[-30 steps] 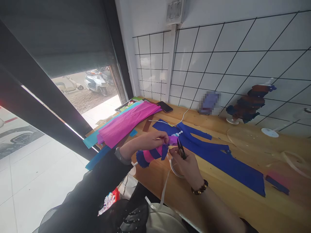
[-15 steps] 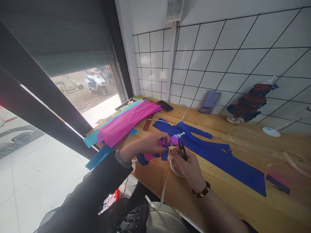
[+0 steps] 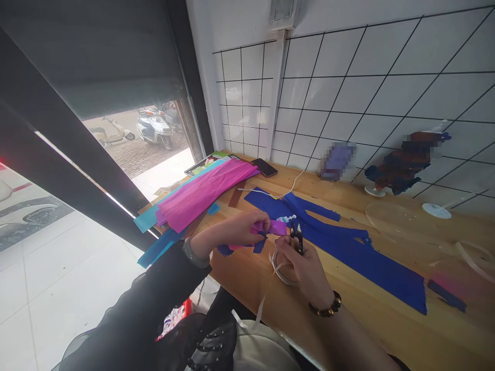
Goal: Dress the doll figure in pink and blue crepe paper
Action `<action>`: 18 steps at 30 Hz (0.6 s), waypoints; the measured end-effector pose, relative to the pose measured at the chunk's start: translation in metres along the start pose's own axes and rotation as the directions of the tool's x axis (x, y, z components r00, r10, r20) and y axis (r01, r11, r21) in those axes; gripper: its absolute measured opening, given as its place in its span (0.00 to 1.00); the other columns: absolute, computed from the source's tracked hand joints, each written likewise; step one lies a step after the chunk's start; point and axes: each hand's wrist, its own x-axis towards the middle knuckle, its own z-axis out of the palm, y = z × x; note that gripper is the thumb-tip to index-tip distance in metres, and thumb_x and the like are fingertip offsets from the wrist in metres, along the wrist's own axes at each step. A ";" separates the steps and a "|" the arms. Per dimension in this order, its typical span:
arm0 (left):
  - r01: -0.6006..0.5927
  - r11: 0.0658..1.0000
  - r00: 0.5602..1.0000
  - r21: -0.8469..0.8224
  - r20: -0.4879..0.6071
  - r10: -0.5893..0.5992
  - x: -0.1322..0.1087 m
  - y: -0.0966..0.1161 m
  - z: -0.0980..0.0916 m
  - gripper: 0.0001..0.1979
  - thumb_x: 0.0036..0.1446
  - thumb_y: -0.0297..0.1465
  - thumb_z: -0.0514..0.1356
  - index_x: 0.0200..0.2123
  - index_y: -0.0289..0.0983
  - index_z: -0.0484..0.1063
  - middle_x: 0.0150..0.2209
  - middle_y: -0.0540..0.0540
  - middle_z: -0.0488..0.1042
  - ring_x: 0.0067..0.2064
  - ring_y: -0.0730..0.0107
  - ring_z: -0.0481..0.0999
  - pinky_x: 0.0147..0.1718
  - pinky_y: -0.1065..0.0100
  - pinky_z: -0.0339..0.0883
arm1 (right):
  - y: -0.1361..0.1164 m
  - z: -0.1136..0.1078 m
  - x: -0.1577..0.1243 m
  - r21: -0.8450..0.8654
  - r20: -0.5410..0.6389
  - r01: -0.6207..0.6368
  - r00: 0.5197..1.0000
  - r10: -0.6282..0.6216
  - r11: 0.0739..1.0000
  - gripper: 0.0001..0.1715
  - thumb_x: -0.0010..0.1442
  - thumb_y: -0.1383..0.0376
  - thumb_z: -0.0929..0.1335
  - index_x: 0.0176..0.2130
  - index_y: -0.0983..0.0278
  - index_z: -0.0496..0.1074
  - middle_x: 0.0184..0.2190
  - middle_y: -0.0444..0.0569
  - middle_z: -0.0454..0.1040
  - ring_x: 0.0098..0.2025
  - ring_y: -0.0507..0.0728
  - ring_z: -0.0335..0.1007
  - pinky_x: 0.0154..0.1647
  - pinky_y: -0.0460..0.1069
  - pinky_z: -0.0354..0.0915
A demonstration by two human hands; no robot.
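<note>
My left hand (image 3: 250,228) is closed on a bunched piece of crepe paper. Its purple end (image 3: 278,228) points to the right, and dark blue frilled edges (image 3: 224,250) hang below the fingers. My right hand (image 3: 303,260) is wrapped round small black thread snips (image 3: 296,239), whose blades stick up with the tips apart. Thumb and forefinger of that hand come together near the purple end; whether they pinch anything is unclear. A roll of pale tape (image 3: 279,273) sits just below the right fingers, partly covered by them. Behind the hands is a small white and light-blue tube (image 3: 288,218).
Long dark blue crepe strips (image 3: 371,268) lie to the right on the wooden table (image 3: 328,330). Pink crepe sheets (image 3: 201,198) and turquoise ones are stacked to the left. A phone (image 3: 264,167), a white cable (image 3: 296,181) and a paper-wrapped stand (image 3: 400,165) are near the tiled wall.
My right hand has drawn slightly right, away from the left hand, and the snips' blades now show farther apart. My left hand keeps its grip on the crepe paper.
</note>
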 end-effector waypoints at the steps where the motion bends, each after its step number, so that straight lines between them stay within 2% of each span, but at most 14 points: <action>1: 0.011 1.000 1.000 0.004 0.001 -0.011 0.000 -0.001 0.000 0.05 0.50 0.28 0.58 0.33 0.39 0.66 0.32 0.50 0.67 0.34 0.71 0.65 0.33 0.69 0.60 | 0.000 -0.001 0.000 0.000 -0.008 0.000 1.000 0.000 1.000 0.24 0.45 0.46 0.72 0.26 0.64 0.67 0.16 0.37 0.51 0.19 0.46 0.43 0.17 0.44 0.46; 6: 0.067 0.997 0.998 -0.031 0.006 -0.067 -0.003 -0.003 -0.009 0.07 0.49 0.29 0.59 0.35 0.39 0.66 0.37 0.48 0.70 0.37 0.68 0.68 0.37 0.67 0.62 | -0.003 -0.017 -0.006 -0.050 0.001 0.017 1.000 -0.017 0.999 0.23 0.45 0.48 0.74 0.25 0.65 0.71 0.19 0.41 0.62 0.22 0.49 0.54 0.21 0.45 0.56; 9: 0.106 0.992 0.994 -0.073 -0.011 -0.107 -0.006 -0.003 -0.020 0.10 0.49 0.33 0.61 0.35 0.39 0.66 0.40 0.47 0.69 0.39 0.67 0.68 0.39 0.65 0.62 | -0.003 -0.034 -0.016 -0.216 0.108 0.072 0.993 -0.049 0.974 0.21 0.50 0.49 0.71 0.26 0.65 0.76 0.23 0.46 0.71 0.27 0.54 0.64 0.29 0.47 0.64; 13: 0.103 0.985 0.991 -0.142 -0.070 -0.114 -0.011 -0.005 -0.035 0.12 0.49 0.34 0.63 0.36 0.38 0.66 0.40 0.48 0.69 0.40 0.69 0.68 0.41 0.65 0.62 | 0.007 -0.054 -0.030 -0.440 0.264 0.178 0.963 -0.062 0.880 0.19 0.58 0.51 0.66 0.36 0.61 0.80 0.30 0.47 0.77 0.33 0.59 0.71 0.35 0.50 0.67; 16: 0.041 0.952 0.987 -0.303 -0.138 -0.086 -0.014 -0.009 -0.042 0.14 0.47 0.34 0.65 0.34 0.37 0.65 0.39 0.47 0.68 0.40 0.70 0.68 0.39 0.67 0.64 | 0.026 -0.059 -0.035 -0.576 0.260 0.271 0.955 -0.142 0.771 0.19 0.58 0.54 0.66 0.46 0.57 0.78 0.37 0.47 0.79 0.39 0.61 0.74 0.41 0.51 0.69; 18: 0.006 0.893 0.979 -0.449 -0.180 -0.098 -0.015 -0.011 -0.044 0.15 0.46 0.33 0.66 0.34 0.37 0.63 0.37 0.47 0.67 0.38 0.71 0.69 0.35 0.70 0.65 | 0.040 -0.061 -0.036 -0.692 0.250 0.313 0.949 -0.192 0.650 0.22 0.57 0.56 0.67 0.50 0.57 0.75 0.45 0.49 0.77 0.44 0.62 0.74 0.44 0.52 0.70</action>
